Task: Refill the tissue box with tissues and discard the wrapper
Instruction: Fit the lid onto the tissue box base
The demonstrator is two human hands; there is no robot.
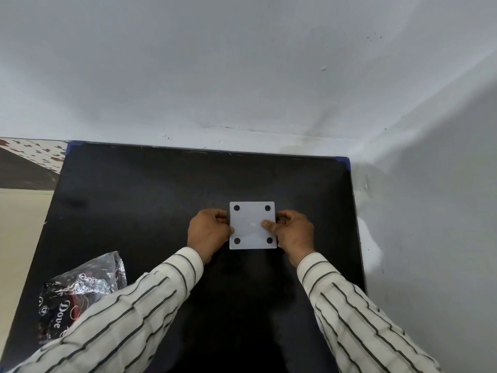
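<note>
Both hands grip a white square tissue box [252,224] with four black dots at mid-worktop [134,197]: left hand [208,234] on its left edge, right hand [291,232] on its right. A crumpled wrapper [78,294] lies near left.

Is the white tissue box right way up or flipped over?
Flipped over, as far as the view shows: the white tissue box shows a flat face with four black dots near its corners and no opening, with the left hand and right hand gripping its sides.

Black table [134,211] against white walls [242,63]
</note>
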